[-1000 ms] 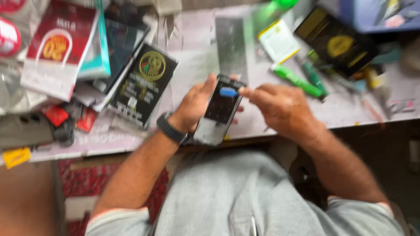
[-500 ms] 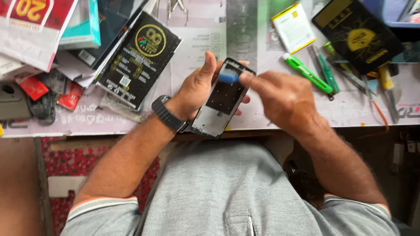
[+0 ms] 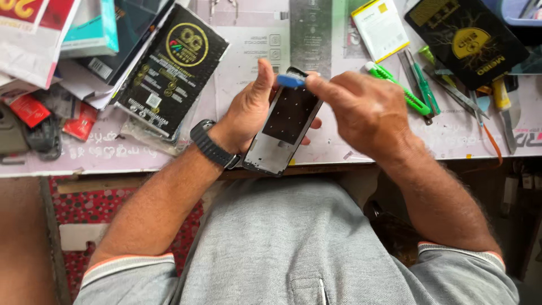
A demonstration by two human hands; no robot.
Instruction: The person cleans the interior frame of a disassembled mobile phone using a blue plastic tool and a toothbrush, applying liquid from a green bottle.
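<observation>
1. Left hand (image 3: 248, 116) cradles the opened phone (image 3: 285, 129) from underneath, thumb up along its left edge, fingers wrapped behind. The phone is held in the air, tilted, just above the near edge of the surface (image 3: 248, 51), over the lap.

2. Right hand (image 3: 367, 110) comes in from the right, its grip pressed together on a small blue tool (image 3: 291, 81) right at the phone's top edge. Whether the blue piece is wedged into the seam or only resting on it, I cannot tell.

3. First risk, as I judge it: the phone rests in one palm with nothing beneath it. A hard push from the blue tool could lever it out of the left hand and down onto the lap or the floor.

4. Second risk: the tool works at a corner. Too much twist there could crack the frame or the dark panel inside.

5. Third risk: the pinch on the blue tool is fingertip only. A slip could send it skidding across the exposed inner panel, scratching it.

6. Nearby clutter matters too: green-handled tools (image 3: 395, 87) and tweezers (image 3: 451, 90) lie just right of the right hand, and a black packet (image 3: 172, 70) sits close on the left. A jerk of the elbow could sweep those off the edge.
</observation>
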